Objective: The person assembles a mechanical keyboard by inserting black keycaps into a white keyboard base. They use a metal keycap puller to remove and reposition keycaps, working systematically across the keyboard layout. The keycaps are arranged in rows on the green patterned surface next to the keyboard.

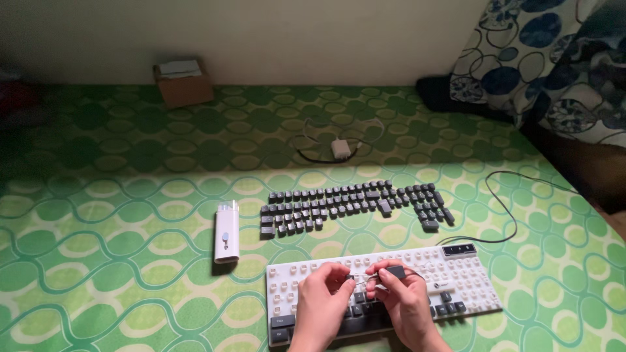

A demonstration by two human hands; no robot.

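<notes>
Over keyboard [456, 287] front edge, hands pinching keycap [395, 270]

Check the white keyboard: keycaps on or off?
Mostly off: the white keyboard shows bare switches, with only a few dark caps along its near edge; the removed keycaps lie behind it.

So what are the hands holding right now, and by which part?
The right hand pinches a dark keycap by its sides; the left hand grips a thin wire puller by its end.

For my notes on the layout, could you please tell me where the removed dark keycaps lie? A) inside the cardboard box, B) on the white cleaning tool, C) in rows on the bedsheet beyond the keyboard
C: the dark keycaps lie in rows on the green sheet, just beyond the white keyboard.
</notes>
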